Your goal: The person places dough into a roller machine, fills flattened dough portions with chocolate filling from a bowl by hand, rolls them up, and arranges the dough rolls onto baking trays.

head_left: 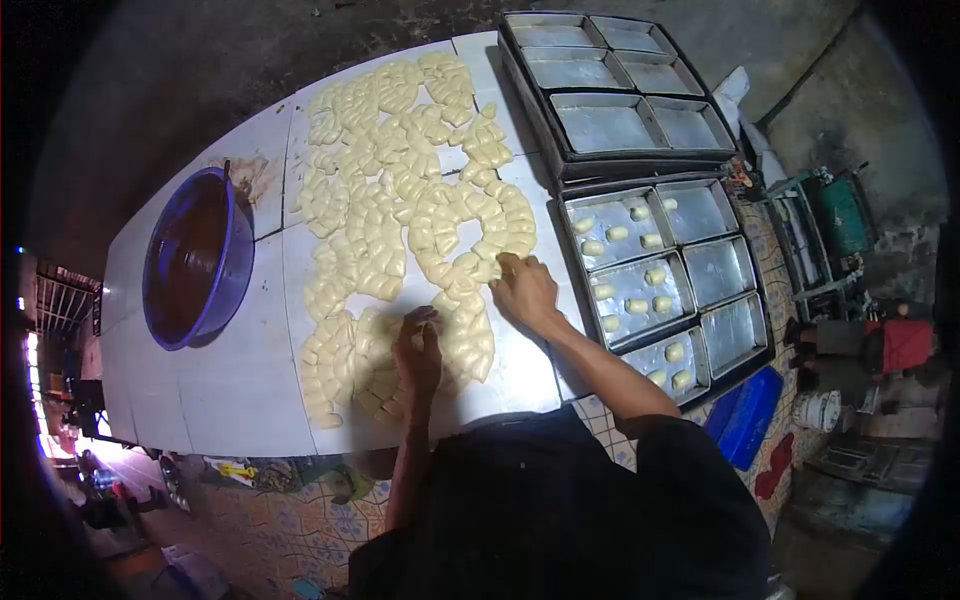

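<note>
Many cut pieces of pale dough [370,240] lie close together across the white tabletop, some in curved rows. My left hand [419,358] is above the near part of the dough, its fingers curled together in a pinch; what lies between them is hard to make out. My right hand [528,292] reaches to the right edge of the dough, fingers bent down and closed on a dough piece, its tips partly hidden. To its right stands a divided metal baking pan [712,262]; small dough rolls [637,305] sit spaced apart in its left compartments.
Another set of divided pans [640,165] stands behind, raised higher. A purple basin [240,262] sits on the left of the white table [220,400]. A blue crate [745,418] is on the tiled floor at right. Another person in red [905,345] is partly visible far right.
</note>
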`<state>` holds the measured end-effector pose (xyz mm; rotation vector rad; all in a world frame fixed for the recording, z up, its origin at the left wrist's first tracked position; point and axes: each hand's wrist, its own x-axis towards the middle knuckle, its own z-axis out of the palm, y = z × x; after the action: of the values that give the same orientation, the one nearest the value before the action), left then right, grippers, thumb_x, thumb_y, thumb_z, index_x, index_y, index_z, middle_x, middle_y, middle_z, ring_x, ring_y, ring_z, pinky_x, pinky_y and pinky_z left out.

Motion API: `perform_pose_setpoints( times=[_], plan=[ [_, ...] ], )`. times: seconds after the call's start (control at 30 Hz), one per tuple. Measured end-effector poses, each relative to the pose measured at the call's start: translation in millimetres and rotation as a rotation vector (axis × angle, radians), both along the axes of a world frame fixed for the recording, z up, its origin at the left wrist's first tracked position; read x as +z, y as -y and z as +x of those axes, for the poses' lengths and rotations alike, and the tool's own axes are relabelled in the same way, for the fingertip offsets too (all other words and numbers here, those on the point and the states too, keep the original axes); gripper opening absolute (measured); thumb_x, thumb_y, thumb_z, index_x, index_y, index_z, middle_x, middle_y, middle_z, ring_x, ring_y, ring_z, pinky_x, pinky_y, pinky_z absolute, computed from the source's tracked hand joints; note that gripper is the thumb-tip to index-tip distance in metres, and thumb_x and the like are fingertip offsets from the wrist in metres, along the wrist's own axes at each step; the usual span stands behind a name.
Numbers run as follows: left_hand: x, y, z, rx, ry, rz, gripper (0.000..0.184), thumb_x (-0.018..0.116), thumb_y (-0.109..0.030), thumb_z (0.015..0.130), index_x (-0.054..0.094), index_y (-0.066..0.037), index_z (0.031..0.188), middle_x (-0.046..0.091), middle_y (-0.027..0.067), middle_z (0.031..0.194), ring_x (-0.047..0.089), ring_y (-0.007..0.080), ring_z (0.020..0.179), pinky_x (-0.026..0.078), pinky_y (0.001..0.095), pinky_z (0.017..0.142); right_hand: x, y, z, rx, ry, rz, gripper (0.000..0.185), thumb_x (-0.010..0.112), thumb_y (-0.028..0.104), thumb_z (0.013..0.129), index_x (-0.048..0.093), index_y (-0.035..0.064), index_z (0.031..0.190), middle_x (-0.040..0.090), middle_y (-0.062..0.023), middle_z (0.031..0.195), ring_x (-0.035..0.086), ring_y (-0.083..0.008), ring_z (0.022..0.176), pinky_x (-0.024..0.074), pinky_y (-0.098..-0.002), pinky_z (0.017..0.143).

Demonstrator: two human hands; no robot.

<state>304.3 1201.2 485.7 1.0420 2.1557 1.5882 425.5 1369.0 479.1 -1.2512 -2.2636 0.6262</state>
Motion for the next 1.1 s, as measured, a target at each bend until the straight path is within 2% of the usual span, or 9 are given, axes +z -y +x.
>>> perform_pose_setpoints(
  times=[0.13, 0.3, 0.5, 0.67, 0.77, 0.83, 0.9, 1.03, 1.1],
  plan=[
    [-11, 10, 3, -0.081, 0.063, 0.119, 0.015, 0.054, 0.000, 0.087, 0.063, -0.002, 0.099, 0.066, 0.0120, 0.100, 0.063, 0.0226, 0.095, 0.048, 0.0321, 0.083, -30, -8, -14, -0.020, -0.187, -0.003, 0.012, 0.064, 0.011, 0.072, 0.066, 0.0029, 0.080, 0.062, -0.0189, 0.080, 0.060, -0.0377, 0.074, 0.0483, -0.0416, 0.071],
    [-22, 29, -11, -0.227, -0.102, 0.117, 0.013, 0.053, -0.001, 0.090, 0.063, -0.001, 0.098, 0.064, 0.0091, 0.101, 0.062, 0.0169, 0.096, 0.048, 0.0279, 0.085, 9, 23, 57, 0.020, -0.777, -0.389, 0.010, 0.055, -0.006, 0.074, 0.052, 0.0030, 0.071, 0.051, 0.0006, 0.070, 0.052, -0.0103, 0.063, 0.0410, -0.0243, 0.056],
    [11, 2, 18, -0.514, 0.780, 0.073, 0.030, 0.054, -0.017, 0.095, 0.052, 0.002, 0.118, 0.060, 0.0151, 0.110, 0.062, 0.0214, 0.098, 0.049, 0.0333, 0.089, 65, 63, 74, 0.200, -1.502, -0.751, 0.019, 0.054, -0.006, 0.067, 0.040, 0.0062, 0.071, 0.038, -0.0019, 0.068, 0.039, -0.0130, 0.059, 0.0347, -0.0241, 0.051],
    [28, -45, 41, -0.744, 1.936, -0.103, 0.055, 0.044, -0.044, 0.098, 0.036, -0.004, 0.135, 0.051, 0.0201, 0.123, 0.061, 0.0326, 0.100, 0.049, 0.0481, 0.091, 61, 82, 86, 0.258, -1.377, -0.892, 0.020, 0.057, -0.003, 0.064, 0.041, 0.0059, 0.072, 0.038, -0.0024, 0.067, 0.040, -0.0142, 0.062, 0.0348, -0.0257, 0.055],
    [-26, -79, 60, -0.677, 1.949, -0.067, 0.041, 0.043, -0.037, 0.099, 0.043, -0.006, 0.125, 0.060, 0.0186, 0.106, 0.061, 0.0336, 0.092, 0.052, 0.0505, 0.079, 34, 92, 95, 0.280, -1.142, -0.708, 0.019, 0.058, -0.002, 0.063, 0.043, 0.0055, 0.072, 0.044, -0.0045, 0.070, 0.045, -0.0148, 0.067, 0.0356, -0.0261, 0.057],
    [-17, -88, 69, -0.324, 1.925, -0.068, 0.009, 0.049, -0.015, 0.096, 0.048, -0.006, 0.096, 0.056, 0.0096, 0.077, 0.057, 0.0253, 0.067, 0.051, 0.0433, 0.063, 51, 102, 113, 0.214, -1.283, -0.988, 0.017, 0.054, -0.002, 0.060, 0.041, 0.0059, 0.068, 0.041, -0.0035, 0.067, 0.039, -0.0138, 0.060, 0.0327, -0.0262, 0.053],
    [-3, -82, 67, -0.162, 2.006, -0.029, 0.003, 0.050, -0.008, 0.094, 0.048, -0.005, 0.095, 0.047, 0.0055, 0.067, 0.047, 0.0195, 0.059, 0.046, 0.0356, 0.057, 65, 107, 129, 0.319, -1.706, -1.053, 0.018, 0.052, -0.002, 0.060, 0.039, 0.0064, 0.069, 0.038, -0.0042, 0.065, 0.038, -0.0153, 0.058, 0.0333, -0.0289, 0.051],
    [-34, -78, 55, 0.098, 1.908, 0.007, 0.003, 0.047, -0.010, 0.096, 0.049, -0.009, 0.097, 0.040, 0.0019, 0.063, 0.037, 0.0147, 0.053, 0.040, 0.0306, 0.055, 115, 101, 165, 0.582, -2.069, -1.021, 0.017, 0.050, -0.003, 0.064, 0.039, 0.0069, 0.071, 0.038, -0.0062, 0.066, 0.039, -0.0176, 0.055, 0.0389, -0.0346, 0.051],
    [-17, -52, 44, -0.199, 1.674, -0.021, 0.009, 0.050, -0.018, 0.096, 0.050, -0.009, 0.096, 0.040, 0.0008, 0.062, 0.039, 0.0141, 0.052, 0.040, 0.0294, 0.056, 149, 92, 167, 0.383, -1.810, -0.652, 0.016, 0.051, -0.003, 0.065, 0.040, 0.0057, 0.073, 0.038, -0.0068, 0.069, 0.039, -0.0169, 0.055, 0.0463, -0.0352, 0.055]
  ],
)
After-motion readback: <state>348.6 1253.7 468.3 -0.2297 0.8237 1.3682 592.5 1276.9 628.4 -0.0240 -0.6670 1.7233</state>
